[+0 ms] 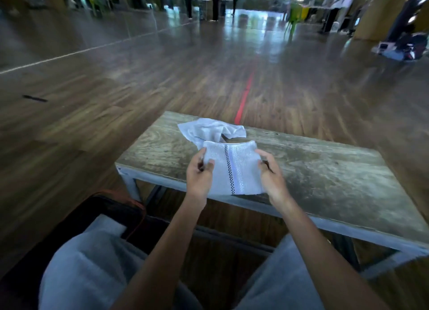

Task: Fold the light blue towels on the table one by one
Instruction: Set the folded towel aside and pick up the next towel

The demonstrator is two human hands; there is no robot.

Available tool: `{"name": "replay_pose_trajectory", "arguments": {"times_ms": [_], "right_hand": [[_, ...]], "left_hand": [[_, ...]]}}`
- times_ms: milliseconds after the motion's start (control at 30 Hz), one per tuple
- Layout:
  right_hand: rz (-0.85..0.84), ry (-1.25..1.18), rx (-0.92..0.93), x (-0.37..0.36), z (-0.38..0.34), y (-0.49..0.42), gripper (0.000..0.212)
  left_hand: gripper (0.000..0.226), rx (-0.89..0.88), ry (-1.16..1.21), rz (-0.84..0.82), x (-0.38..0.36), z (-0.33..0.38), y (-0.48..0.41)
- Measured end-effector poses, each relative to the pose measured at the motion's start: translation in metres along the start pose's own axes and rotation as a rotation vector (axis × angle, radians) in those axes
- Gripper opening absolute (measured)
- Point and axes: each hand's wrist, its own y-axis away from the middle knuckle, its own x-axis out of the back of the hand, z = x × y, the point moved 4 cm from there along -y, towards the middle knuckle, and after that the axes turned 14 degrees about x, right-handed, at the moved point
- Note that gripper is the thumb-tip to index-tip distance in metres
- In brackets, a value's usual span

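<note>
My left hand (199, 173) and right hand (272, 178) each pinch a side of the half-folded light blue towel (233, 168), holding it taut over the surface (329, 170), likely to square the next fold; a crumpled towel (209, 129) lies behind.

A red line (245, 88) crosses the wooden floor (139, 82), a green chair (295, 13) far behind.

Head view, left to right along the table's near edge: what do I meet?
Left hand → striped towel, which both hands hold → right hand → bare wood of the table. The crumpled towel lies farther back, so it is left out.
</note>
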Motion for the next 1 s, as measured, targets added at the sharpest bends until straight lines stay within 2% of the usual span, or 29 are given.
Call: {"name": "replay_pose_trajectory", "arguments": {"times_ms": [267,500,767,1000], "right_hand": [[-0.335,-0.087,0.069,-0.137,-0.043,0.012,0.033],[-0.691,-0.106,0.058,-0.267,-0.028,0.045,0.04],[-1.002,-0.02,-0.043,-0.416,0.056,0.059,0.048],[-1.092,0.09,-0.131,-0.522,0.158,0.06,0.05]], "left_hand": [[0.041,-0.108,0.034,0.315,0.146,0.026,0.042],[0.043,-0.019,0.071,0.603,0.256,-0.011,0.059],[0.048,0.166,0.12,0.752,0.368,-0.101,-0.014],[0.05,0.264,0.172,0.815,0.438,-0.183,-0.1]]}}
